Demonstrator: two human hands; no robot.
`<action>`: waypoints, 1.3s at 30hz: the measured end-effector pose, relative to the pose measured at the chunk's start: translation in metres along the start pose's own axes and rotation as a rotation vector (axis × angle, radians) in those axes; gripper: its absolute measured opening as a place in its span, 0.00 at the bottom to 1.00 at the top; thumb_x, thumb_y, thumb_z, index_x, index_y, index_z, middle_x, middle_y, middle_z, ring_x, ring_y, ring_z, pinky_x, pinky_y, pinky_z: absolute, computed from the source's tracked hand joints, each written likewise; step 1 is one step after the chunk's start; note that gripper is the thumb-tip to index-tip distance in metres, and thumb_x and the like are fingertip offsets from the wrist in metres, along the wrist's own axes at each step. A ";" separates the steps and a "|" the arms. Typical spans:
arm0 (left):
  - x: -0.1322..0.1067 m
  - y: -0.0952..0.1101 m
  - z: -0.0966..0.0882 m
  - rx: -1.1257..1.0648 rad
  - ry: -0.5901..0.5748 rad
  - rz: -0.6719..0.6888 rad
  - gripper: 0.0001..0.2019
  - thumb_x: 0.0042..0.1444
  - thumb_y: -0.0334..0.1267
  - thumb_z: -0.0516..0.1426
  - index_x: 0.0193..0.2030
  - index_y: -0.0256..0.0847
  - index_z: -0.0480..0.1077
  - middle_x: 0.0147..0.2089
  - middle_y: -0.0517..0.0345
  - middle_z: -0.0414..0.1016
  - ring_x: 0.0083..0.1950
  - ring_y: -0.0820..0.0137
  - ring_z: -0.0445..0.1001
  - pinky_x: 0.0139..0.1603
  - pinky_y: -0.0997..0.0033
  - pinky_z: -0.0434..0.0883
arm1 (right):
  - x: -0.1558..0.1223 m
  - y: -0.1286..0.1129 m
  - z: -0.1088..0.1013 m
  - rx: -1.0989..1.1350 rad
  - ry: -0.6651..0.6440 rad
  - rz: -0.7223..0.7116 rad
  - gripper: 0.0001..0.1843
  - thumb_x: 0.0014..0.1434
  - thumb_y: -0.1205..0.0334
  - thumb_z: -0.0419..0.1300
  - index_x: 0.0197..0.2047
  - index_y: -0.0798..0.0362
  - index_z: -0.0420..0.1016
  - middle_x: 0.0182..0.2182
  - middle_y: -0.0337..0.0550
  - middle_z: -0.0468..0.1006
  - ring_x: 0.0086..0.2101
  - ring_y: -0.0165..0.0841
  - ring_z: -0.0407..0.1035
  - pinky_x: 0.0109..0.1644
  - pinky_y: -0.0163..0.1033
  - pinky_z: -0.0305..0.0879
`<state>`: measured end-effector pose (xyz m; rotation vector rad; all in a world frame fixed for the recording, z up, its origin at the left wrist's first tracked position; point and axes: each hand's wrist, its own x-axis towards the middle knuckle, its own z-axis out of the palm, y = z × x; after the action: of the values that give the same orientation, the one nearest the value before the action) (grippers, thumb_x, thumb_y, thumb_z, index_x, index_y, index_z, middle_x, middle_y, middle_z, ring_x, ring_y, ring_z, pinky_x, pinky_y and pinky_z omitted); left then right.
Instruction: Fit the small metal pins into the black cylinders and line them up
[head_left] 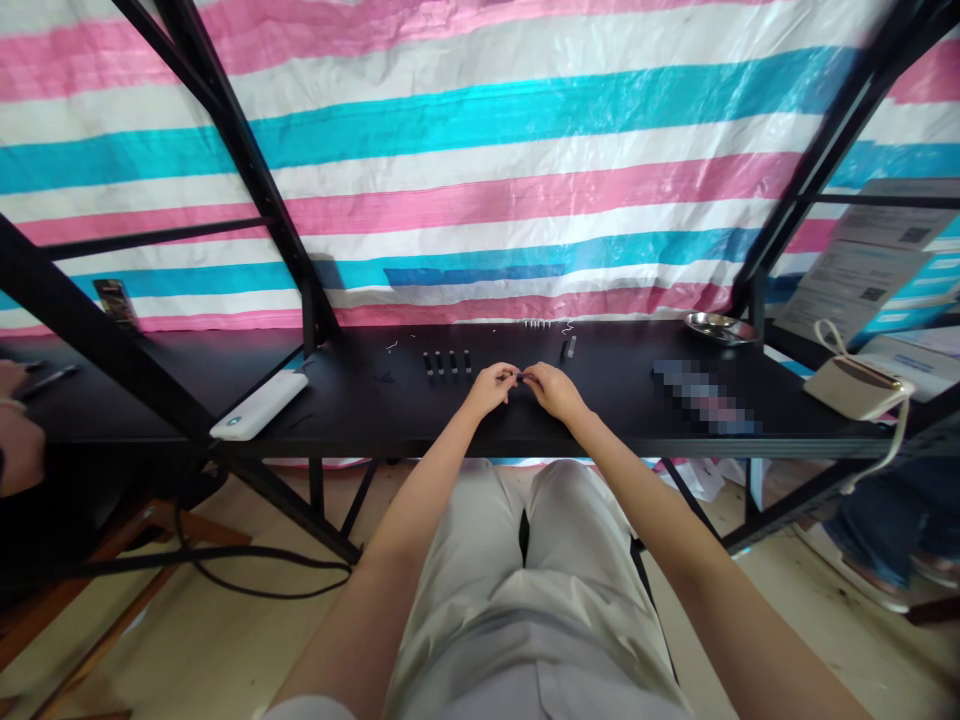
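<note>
A: Hands?
B: Left hand (493, 388) and right hand (556, 390), both pinched nearly closed on a small dark piece (520, 378) between them, over the black tabletop (360, 410).
A: Risk?
B: Fingertip-only grip could slip; dropped piece might roll into the four black tubes (453, 359).

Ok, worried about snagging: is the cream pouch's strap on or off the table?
Partly off: the strap hangs below the table's front edge.

Striped sheeting (525, 115) hangs behind a black table (360, 405) over pale flooring (206, 660)
</note>
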<state>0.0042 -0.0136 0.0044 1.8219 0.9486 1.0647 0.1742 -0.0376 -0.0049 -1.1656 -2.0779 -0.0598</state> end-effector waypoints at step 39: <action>0.002 -0.011 -0.003 -0.082 -0.077 -0.045 0.05 0.52 0.31 0.53 0.36 0.34 0.67 0.24 0.62 0.71 0.16 0.82 0.64 0.22 0.79 0.63 | 0.032 0.067 -0.012 -0.177 0.009 0.869 0.11 0.51 0.60 0.54 0.36 0.52 0.74 0.36 0.49 0.76 0.38 0.39 0.70 0.41 0.41 0.63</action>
<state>0.0000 -0.0072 -0.0039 1.7538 0.8836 0.9842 0.2212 0.0205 0.0038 -2.0679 -1.4189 0.1674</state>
